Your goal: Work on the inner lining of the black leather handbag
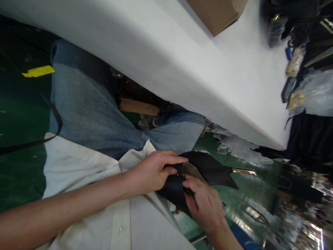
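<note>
Over my lap is a black leather-like piece (pixel 173 189), possibly part of a bag, with a tan inner face and a wide flap (pixel 208 166) stretching to the right. A gold-coloured metal bar (pixel 244 171) sticks out at the flap's far end. My left hand (pixel 158 170) pinches the upper edge of the piece between thumb and fingers. Close by on the right, my right hand (pixel 204 201) grips the same edge, its fingers curled partly inside. Between the two hands a small shiny spot shows, too small to make out.
A white-covered table (pixel 161 52) runs diagonally above my knees, with a cardboard box (pixel 218 14) on it. Clear plastic bags with gold parts (pixel 296 99) and black material (pixel 312 142) lie at its right end. A black strap (pixel 31 142) hangs at left.
</note>
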`<state>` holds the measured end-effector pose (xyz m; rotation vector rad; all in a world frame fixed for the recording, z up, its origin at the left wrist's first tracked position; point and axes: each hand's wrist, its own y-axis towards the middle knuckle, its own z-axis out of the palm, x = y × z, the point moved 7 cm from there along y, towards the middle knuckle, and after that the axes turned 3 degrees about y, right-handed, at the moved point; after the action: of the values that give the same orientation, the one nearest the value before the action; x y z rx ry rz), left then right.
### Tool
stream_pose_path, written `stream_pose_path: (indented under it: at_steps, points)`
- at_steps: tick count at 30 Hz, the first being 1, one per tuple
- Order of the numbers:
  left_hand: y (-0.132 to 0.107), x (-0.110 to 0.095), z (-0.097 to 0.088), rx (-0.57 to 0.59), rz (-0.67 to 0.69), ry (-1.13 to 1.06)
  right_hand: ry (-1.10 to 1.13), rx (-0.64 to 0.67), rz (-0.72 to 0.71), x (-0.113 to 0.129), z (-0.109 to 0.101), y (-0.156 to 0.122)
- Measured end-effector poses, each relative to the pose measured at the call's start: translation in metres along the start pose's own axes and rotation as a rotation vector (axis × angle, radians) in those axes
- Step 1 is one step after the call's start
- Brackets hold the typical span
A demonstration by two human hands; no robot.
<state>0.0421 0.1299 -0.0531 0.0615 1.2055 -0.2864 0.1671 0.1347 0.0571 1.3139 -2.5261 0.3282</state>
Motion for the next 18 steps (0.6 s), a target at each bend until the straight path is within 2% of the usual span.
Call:
stream_pose_path:
  at_steps: [4, 10, 18]
  points:
    - [0.000, 0.001, 0.001, -0.019, -0.012, 0.002, -0.023, -0.024, -0.027, -0.001, -0.005, 0.004]
    - [0.001, 0.008, -0.001, -0.083, -0.043, -0.003, -0.181, -0.063, 0.092, 0.000, -0.009, 0.005]
    - [0.002, 0.012, -0.002, -0.125, -0.094, -0.009, -0.196, -0.081, -0.011, 0.008, -0.004, 0.014]
